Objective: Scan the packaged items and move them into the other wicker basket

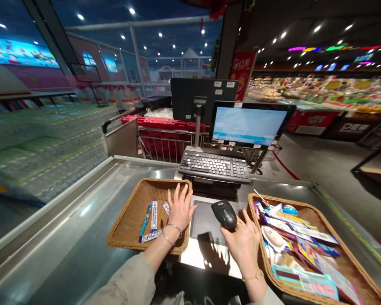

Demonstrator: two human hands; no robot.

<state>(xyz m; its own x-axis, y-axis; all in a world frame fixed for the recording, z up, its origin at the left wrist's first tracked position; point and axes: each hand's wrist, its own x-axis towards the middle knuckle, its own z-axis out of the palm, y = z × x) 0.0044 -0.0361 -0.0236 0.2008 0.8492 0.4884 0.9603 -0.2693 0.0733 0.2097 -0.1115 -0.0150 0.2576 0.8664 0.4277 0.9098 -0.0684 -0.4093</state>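
Observation:
My left hand reaches over the right side of a wicker basket, its fingers spread with nothing seen in them. Inside that basket lie several slim white-and-blue packets and a slim blue item; part of one packet is hidden behind my hand. A black handheld barcode scanner is gripped in my right hand, above a grey pad. Right beside this hand stands a second wicker basket, filled with many colourful wrapped snacks.
Behind the baskets sit a black keyboard and a lit monitor, with a second screen facing away. The metal counter has a raised edge at left. A shopping cart stands beyond it.

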